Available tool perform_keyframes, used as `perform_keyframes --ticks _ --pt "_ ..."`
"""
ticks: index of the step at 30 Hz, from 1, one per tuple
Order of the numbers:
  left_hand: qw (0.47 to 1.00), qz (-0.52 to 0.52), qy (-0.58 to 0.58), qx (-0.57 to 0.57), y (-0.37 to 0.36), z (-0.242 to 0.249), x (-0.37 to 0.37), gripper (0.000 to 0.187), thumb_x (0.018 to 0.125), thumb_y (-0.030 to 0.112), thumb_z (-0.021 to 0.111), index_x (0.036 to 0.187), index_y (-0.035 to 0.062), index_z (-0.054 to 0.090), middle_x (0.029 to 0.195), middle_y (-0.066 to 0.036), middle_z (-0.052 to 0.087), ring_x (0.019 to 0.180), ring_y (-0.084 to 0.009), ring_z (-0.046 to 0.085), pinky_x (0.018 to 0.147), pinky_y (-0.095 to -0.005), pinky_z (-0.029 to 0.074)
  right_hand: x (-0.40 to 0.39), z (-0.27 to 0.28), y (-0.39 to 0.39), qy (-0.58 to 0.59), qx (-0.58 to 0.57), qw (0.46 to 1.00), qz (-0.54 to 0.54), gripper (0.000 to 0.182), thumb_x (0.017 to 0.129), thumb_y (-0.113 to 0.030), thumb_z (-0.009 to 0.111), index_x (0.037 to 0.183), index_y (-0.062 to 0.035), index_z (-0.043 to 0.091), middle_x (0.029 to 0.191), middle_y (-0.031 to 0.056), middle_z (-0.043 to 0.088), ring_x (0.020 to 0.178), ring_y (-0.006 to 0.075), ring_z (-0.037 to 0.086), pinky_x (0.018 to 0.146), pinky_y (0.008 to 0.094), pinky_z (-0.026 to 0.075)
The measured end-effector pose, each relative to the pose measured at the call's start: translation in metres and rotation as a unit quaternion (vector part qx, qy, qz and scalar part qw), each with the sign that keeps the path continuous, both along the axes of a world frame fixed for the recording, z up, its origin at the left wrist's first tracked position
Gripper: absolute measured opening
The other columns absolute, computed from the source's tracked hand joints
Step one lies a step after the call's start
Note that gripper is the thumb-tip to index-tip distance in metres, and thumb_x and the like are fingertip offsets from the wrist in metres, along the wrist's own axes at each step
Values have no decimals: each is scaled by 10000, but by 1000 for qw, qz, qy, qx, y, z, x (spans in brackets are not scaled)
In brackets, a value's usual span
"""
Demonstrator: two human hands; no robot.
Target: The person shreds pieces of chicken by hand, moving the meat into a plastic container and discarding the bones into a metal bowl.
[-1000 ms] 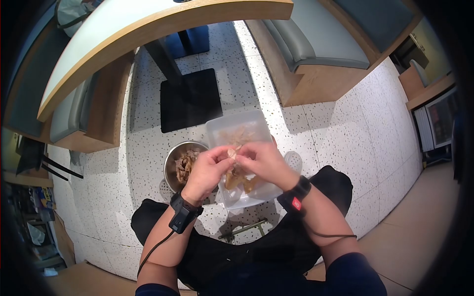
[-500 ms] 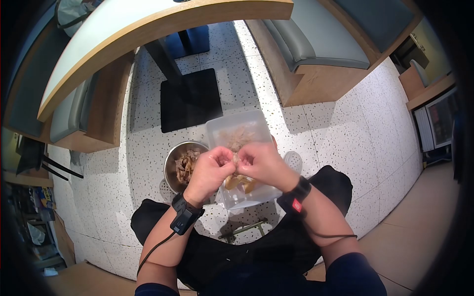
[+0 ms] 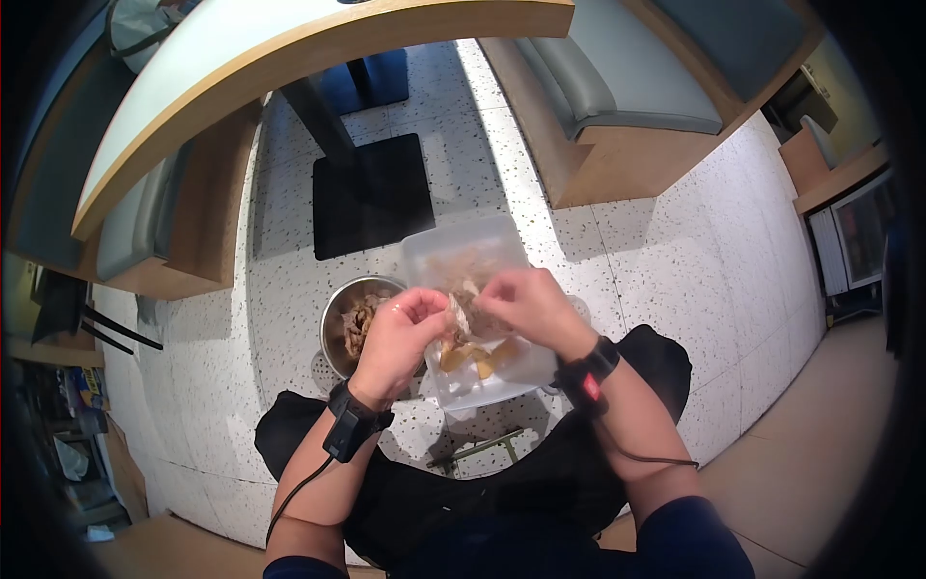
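Note:
Over a translucent plastic tub (image 3: 497, 391), my left hand (image 3: 400, 333) pinches a pale, stringy piece of shredded meat (image 3: 461, 311). My right hand (image 3: 532, 307) is closed at the other side of that piece, fingertips pressed together around a bit of it. Inside the tub, light meat shreds (image 3: 453, 262) lie at the far end, partly blurred. Yellow-skinned chunks (image 3: 477, 361), apparently poultry, sit at the near end. Left of the tub, a round metal bowl (image 3: 331, 318) holds brownish scraps (image 3: 359, 323), partly hidden by my left hand.
The speckled floor (image 3: 675, 270) surrounds the tub and bowl. A table (image 3: 318, 43) on a black base plate (image 3: 374, 198) stands ahead, with padded benches (image 3: 637, 92) on both sides. My knees (image 3: 656, 372) flank the tub. Cables run from both wrist devices (image 3: 354, 425).
My hands have moved apart, the right one shifting rightward, and the strip of meat between them now shows. The yellow chunks are less covered.

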State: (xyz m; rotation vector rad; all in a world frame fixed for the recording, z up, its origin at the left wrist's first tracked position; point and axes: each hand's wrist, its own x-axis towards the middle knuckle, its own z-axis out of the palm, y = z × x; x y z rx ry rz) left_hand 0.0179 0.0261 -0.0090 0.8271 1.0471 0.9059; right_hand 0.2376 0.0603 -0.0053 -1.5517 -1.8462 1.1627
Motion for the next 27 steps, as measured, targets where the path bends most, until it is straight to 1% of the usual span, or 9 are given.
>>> perform_keyframes --ticks 4,6,10,11,12,16,21,24,27 --pt "1000 22 11 17 2 -7 2 123 930 21 692 1044 -23 679 886 -16 686 773 -73 632 717 -216 513 -12 6 -7 69 -36 997 16 174 878 -163 760 973 -17 762 815 103 728 724 173 685 691 307 550" --pt "999 23 25 12 2 -6 3 142 934 29 693 1061 -33 681 902 -24 693 786 -78 641 729 -220 521 -16 0 -10 131 91 986 43 180 875 -168 762 943 -2 754 770 99 710 699 164 687 651 310 536" --pt "1000 20 20 -6 0 1 6 187 950 48 692 1103 -59 682 955 -51 714 831 -98 667 775 -233 546 -14 1 -9 103 100 988 62 170 870 -147 757 961 -3 755 774 109 702 698 186 696 651 311 541" --pt "1000 18 13 -12 0 3 6 204 940 18 701 1121 -70 670 993 -95 721 865 -139 693 821 -256 565 -14 3 -9 106 95 988 58 167 867 -143 753 954 -1 753 778 116 702 691 195 694 645 315 542" --pt "1000 18 13 -10 1 3 6 204 940 18 701 1121 -70 670 993 -95 721 865 -139 693 821 -256 565 -15 3 -10 110 90 988 53 164 865 -140 750 947 2 751 781 123 702 683 205 693 639 318 543" --pt "1000 17 9 -1 0 2 7 176 945 15 687 1103 -58 668 964 -80 718 846 -129 685 794 -254 557 -21 0 -12 121 84 989 30 155 840 -134 748 899 9 739 767 130 696 667 208 685 621 326 539" --pt "998 18 57 18 -3 4 13 104 942 2 664 1039 -33 661 898 -57 701 783 -114 665 735 -247 538 -27 -5 -15 79 135 987 20 156 756 -139 760 779 -4 685 722 143 663 639 261 666 613 360 537" --pt "998 14 53 13 -3 3 13 62 934 -5 658 994 -20 652 860 -49 687 741 -108 648 696 -244 522 -27 -6 -15 63 144 987 24 164 744 -156 765 757 -18 678 712 142 659 636 287 661 613 377 538" --pt "999 16 46 9 -5 6 12 45 934 -6 659 976 -16 647 849 -49 683 725 -107 640 677 -244 514 -22 -8 -11 56 163 985 32 150 747 -159 758 757 -28 685 704 137 662 642 276 670 618 376 542"
